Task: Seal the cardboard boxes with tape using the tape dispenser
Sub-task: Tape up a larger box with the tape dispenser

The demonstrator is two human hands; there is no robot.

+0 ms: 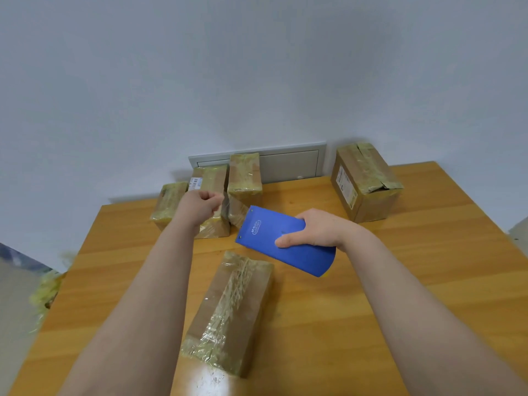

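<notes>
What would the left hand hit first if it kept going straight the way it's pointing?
Probably the labelled box just beyond the left hand, which seems to pinch the tape. Depth is unclear, so they may nearly touch.

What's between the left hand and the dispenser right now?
A strip of clear tape runs from the dispenser to the left hand, in the head view.

Wooden table (371, 295): we note a smooth, varnished top (a bright glare marks its near edge). The near cardboard box (251, 324) is matt brown paperboard, banded with glossy, wrinkled, yellowish tape (234, 287). The tape dispenser (285, 241) has a smooth, matt blue shell, seemingly plastic. The wall (257, 67) is matt.
</notes>
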